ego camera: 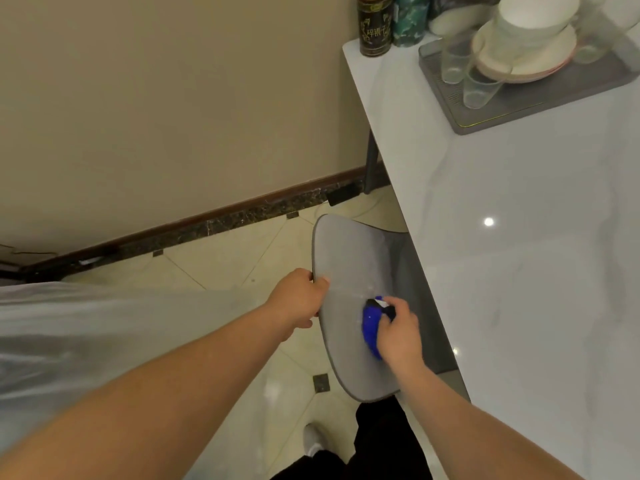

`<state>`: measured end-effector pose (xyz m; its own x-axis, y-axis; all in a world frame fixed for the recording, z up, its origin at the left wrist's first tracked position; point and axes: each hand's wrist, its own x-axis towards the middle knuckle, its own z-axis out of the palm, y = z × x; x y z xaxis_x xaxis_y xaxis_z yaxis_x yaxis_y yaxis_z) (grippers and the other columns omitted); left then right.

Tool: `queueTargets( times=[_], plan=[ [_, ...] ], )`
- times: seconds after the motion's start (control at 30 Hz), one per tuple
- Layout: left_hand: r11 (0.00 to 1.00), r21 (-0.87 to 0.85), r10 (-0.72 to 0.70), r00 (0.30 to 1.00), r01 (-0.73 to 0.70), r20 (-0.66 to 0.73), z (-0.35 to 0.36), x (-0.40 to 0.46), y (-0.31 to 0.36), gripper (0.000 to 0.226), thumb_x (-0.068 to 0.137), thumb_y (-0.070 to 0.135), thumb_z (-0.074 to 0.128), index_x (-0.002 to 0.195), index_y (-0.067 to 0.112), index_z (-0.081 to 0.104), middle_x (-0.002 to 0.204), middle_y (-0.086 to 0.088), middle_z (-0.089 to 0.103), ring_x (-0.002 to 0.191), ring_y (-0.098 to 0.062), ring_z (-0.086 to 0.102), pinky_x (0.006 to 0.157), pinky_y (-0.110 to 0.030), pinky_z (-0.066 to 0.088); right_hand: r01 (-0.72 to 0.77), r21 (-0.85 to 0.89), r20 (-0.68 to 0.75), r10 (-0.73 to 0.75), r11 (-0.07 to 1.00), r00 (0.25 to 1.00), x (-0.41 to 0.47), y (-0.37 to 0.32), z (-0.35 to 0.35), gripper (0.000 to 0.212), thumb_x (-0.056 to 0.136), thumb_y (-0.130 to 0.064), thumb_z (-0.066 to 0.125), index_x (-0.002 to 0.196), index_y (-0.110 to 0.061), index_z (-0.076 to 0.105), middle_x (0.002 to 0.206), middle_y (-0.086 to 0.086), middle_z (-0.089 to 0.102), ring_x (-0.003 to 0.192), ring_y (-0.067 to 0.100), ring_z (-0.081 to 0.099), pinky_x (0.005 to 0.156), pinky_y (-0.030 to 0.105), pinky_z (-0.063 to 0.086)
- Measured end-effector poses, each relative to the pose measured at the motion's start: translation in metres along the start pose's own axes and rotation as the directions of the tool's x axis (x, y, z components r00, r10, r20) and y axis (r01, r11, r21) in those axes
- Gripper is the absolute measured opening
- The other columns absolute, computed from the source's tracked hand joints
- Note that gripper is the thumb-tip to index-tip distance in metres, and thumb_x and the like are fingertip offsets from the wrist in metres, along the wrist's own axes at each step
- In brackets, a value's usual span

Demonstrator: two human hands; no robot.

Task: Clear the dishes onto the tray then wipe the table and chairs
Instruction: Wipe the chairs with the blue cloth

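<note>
- Chair [349, 258]: grey padded back, lower centre of frame, tucked against the white table's [519, 237] left edge. Looks rigid under a soft fabric skin; likely light enough to shift under push, so bracing it makes sense.
- Left hand [299, 299]: closed over the chair back's left rim, fingers wrapped round the edge. Good hold point: firm and not slippery.
- Right hand [398, 332]: curled around a blue cloth [371, 323], pressing it on the chair-back face. Cloth is soft and bunched; a dark patch and a white bit show at its top.
- Tray [519, 98]: upper right on the table, already carrying stacked bowls and plates [530, 39] plus clear glasses [481, 86]. Fragile; leave alone.
- Table top is glossy, marbled, and bare below the tray.
- Room: beige wall, dark skirting, cream floor tiles [225, 258]; two canisters [375, 26] at top.
</note>
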<state>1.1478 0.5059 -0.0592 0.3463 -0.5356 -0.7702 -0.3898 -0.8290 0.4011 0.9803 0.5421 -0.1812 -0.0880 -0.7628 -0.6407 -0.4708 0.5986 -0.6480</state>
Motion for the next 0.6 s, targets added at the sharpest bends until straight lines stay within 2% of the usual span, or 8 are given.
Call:
queueTargets(
  times=[0.1, 0.17, 0.27, 0.33, 0.4, 0.43, 0.5, 0.6],
  plan=[
    [0.999, 0.035, -0.003, 0.999, 0.004, -0.041, 0.003, 0.011, 0.006, 0.036, 0.101, 0.042, 0.049, 0.12, 0.012, 0.056, 0.112, -0.011, 0.067, 0.092, -0.03, 0.07, 0.078, -0.048, 0.063, 0.354, 0.034, -0.006, -0.354, 0.935, 0.935, -0.033, -0.038, 0.024, 0.023, 0.097, -0.021, 0.058, 0.118, -0.025, 0.067, 0.132, -0.001, 0.051, 0.119, 0.016, 0.051, 0.105, 0.027, 0.036],
    [0.997, 0.072, -0.01, 0.998, 0.014, -0.056, 0.007, 0.016, 0.007, 0.036, 0.1, 0.043, 0.048, 0.118, 0.012, 0.057, 0.109, -0.012, 0.067, 0.093, -0.031, 0.069, 0.074, -0.05, 0.063, 0.463, 0.026, 0.006, -0.463, 0.886, 0.886, -0.04, -0.05, 0.031, 0.022, 0.096, -0.026, 0.061, 0.117, -0.026, 0.064, 0.124, -0.011, 0.055, 0.114, 0.011, 0.051, 0.1, 0.027, 0.039],
    [0.994, 0.104, -0.007, 0.998, 0.013, -0.065, 0.011, 0.022, 0.007, 0.04, 0.101, 0.046, 0.047, 0.121, 0.011, 0.054, 0.114, -0.013, 0.065, 0.098, -0.033, 0.067, 0.071, -0.051, 0.064, 0.35, 0.035, 0.01, -0.35, 0.936, 0.937, -0.012, -0.033, 0.024, 0.04, 0.096, -0.023, 0.064, 0.134, -0.021, 0.051, 0.135, -0.001, 0.045, 0.117, 0.016, 0.053, 0.1, 0.027, 0.043],
    [0.995, 0.096, -0.001, 0.999, 0.006, -0.053, 0.012, 0.024, 0.007, 0.038, 0.103, 0.044, 0.047, 0.12, 0.012, 0.053, 0.117, -0.012, 0.063, 0.1, -0.033, 0.066, 0.073, -0.051, 0.063, 0.066, 0.0, 0.052, -0.066, 0.998, 0.996, 0.016, -0.014, 0.017, 0.052, 0.097, -0.026, 0.064, 0.143, -0.013, 0.045, 0.146, 0.014, 0.035, 0.123, 0.031, 0.052, 0.106, 0.033, 0.04],
    [0.998, 0.07, -0.006, 0.999, 0.009, -0.035, 0.011, 0.025, 0.006, 0.033, 0.104, 0.041, 0.048, 0.12, 0.012, 0.053, 0.118, -0.011, 0.063, 0.102, -0.032, 0.065, 0.074, -0.051, 0.063, -0.179, -0.025, 0.097, 0.181, 0.983, 0.979, 0.035, -0.005, 0.014, 0.048, 0.096, -0.028, 0.062, 0.138, -0.008, 0.049, 0.142, 0.022, 0.045, 0.124, 0.038, 0.052, 0.108, 0.036, 0.043],
    [0.998, 0.058, -0.009, 0.999, 0.011, -0.031, 0.01, 0.027, 0.005, 0.032, 0.104, 0.039, 0.049, 0.121, 0.012, 0.054, 0.118, -0.011, 0.063, 0.102, -0.032, 0.065, 0.074, -0.051, 0.063, -0.189, -0.015, 0.109, 0.189, 0.982, 0.976, 0.039, -0.009, 0.014, 0.044, 0.095, -0.027, 0.062, 0.134, -0.008, 0.053, 0.135, 0.022, 0.055, 0.121, 0.037, 0.055, 0.105, 0.039, 0.046],
    [0.999, 0.049, -0.005, 0.999, 0.006, -0.034, 0.008, 0.028, 0.003, 0.033, 0.104, 0.038, 0.051, 0.123, 0.01, 0.056, 0.118, -0.013, 0.064, 0.101, -0.034, 0.066, 0.072, -0.05, 0.063, -0.099, 0.072, 0.113, 0.09, 0.993, 0.99, 0.035, -0.03, 0.015, 0.033, 0.096, -0.02, 0.059, 0.127, -0.012, 0.058, 0.12, 0.014, 0.066, 0.108, 0.03, 0.063, 0.092, 0.037, 0.053],
    [0.997, 0.073, -0.001, 0.999, 0.004, -0.043, 0.006, 0.031, 0.001, 0.033, 0.103, 0.038, 0.054, 0.115, 0.008, 0.06, 0.111, -0.015, 0.067, 0.091, -0.035, 0.071, 0.069, -0.049, 0.064, 0.117, 0.213, 0.15, -0.151, 0.97, 0.977, 0.01, -0.06, 0.013, 0.021, 0.098, -0.019, 0.059, 0.118, -0.027, 0.058, 0.106, -0.007, 0.064, 0.093, 0.009, 0.062, 0.074, 0.02, 0.049]
  ],
)
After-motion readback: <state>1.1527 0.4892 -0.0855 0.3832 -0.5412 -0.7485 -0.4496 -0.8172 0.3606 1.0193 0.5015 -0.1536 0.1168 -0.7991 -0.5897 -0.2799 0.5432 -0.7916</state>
